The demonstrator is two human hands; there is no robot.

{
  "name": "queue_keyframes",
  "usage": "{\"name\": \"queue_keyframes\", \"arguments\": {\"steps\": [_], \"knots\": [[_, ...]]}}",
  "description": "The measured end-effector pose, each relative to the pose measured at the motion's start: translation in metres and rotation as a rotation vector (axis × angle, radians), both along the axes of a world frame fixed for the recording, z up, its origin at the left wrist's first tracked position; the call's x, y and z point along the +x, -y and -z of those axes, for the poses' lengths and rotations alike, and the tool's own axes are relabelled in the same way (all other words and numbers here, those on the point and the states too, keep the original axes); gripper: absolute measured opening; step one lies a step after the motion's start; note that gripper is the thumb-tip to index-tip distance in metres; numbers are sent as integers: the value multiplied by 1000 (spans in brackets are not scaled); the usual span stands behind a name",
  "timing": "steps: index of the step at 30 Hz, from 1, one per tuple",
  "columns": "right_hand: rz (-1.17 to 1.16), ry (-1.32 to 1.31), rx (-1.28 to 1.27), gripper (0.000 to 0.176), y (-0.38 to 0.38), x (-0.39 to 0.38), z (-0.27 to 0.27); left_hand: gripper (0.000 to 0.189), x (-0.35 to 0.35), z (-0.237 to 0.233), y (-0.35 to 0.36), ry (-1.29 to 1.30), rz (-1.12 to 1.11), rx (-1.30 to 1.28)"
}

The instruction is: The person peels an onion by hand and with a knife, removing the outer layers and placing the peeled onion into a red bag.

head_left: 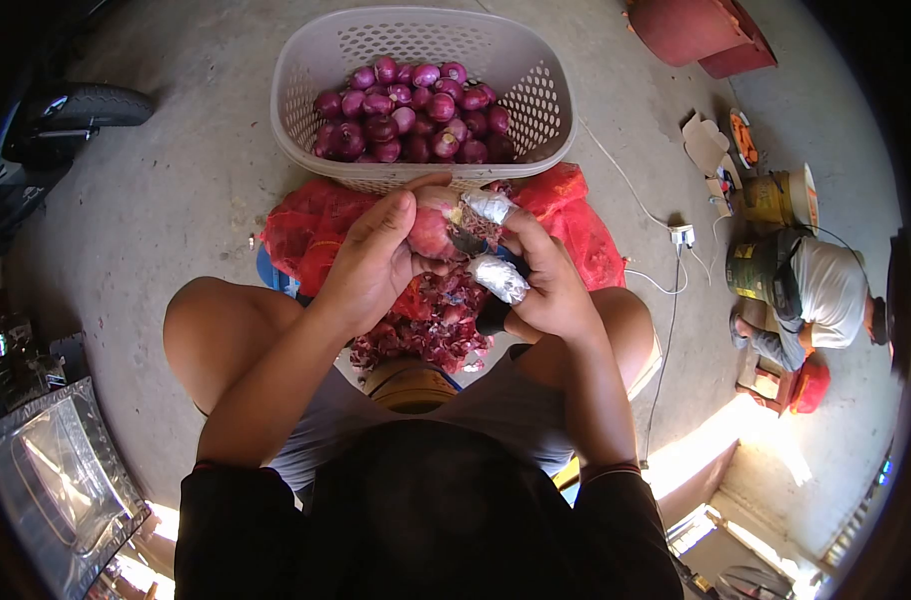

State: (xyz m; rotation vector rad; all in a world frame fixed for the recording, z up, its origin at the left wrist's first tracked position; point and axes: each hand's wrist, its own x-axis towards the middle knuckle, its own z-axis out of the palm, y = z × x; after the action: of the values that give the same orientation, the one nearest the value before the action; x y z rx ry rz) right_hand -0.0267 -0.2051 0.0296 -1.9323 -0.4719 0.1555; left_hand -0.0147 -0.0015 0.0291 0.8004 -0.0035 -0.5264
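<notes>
In front of my knees, my left hand [376, 245] is closed around a red onion [434, 222] with dry, loose skin. My right hand [551, 275] meets the onion's rooty end from the other side. Its thumb and a finger are wrapped in silver foil [498, 278]. A short dark blade, apparently of a small knife [466, 241], shows against the onion between those wrapped tips; its handle is mostly hidden by the hand. Below lies a heap of onion skins [431, 325], over a yellowish bucket [411, 385] between my legs.
A grey plastic basket [426, 172] full of peeled red onions stands ahead. Red mesh bags [311, 235] lie at its near side. White cables and a power strip [682, 236] are on the right floor. Farther right, a person [826, 290] bends beside buckets; a motorcycle wheel [96, 105] is left.
</notes>
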Motion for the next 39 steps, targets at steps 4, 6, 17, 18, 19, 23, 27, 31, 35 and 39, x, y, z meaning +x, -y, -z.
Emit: {"name": "queue_keyframes", "arguments": {"steps": [4, 6, 17, 18, 19, 23, 27, 31, 35, 39], "knots": [[-18, -3, -35, 51, 0, 0, -1, 48, -1, 13, -5, -38, 62, -61], [-17, -30, -49, 48, 0, -1, -4, 43, -3, 14, -4, -54, 31, -94], [21, 59, -12, 42, -2, 0, 1, 48, -5, 3, 0, 101, 37, 58], [31, 59, 44, 42, -5, -1, 2, 50, -7, -2, 5, 73, 22, 57], [37, 57, 98, 42, -7, -2, 1, 51, -9, -5, 9, 44, 4, 54], [50, -302, 469, 40, -10, -6, -4, 52, -9, -8, 7, -17, 48, 0], [40, -252, 447, 40, 7, 2, -12, 50, -3, -7, 4, 2, 22, -9], [31, -249, 363, 44, 15, 2, -17, 46, 0, -1, -6, -67, -6, -33], [28, -319, -5, 54, 18, 1, -21, 45, 2, -6, -4, -26, -102, 46], [-40, -147, -385, 57, 28, 2, -20, 49, 5, -4, -6, 22, -107, -4]]}}
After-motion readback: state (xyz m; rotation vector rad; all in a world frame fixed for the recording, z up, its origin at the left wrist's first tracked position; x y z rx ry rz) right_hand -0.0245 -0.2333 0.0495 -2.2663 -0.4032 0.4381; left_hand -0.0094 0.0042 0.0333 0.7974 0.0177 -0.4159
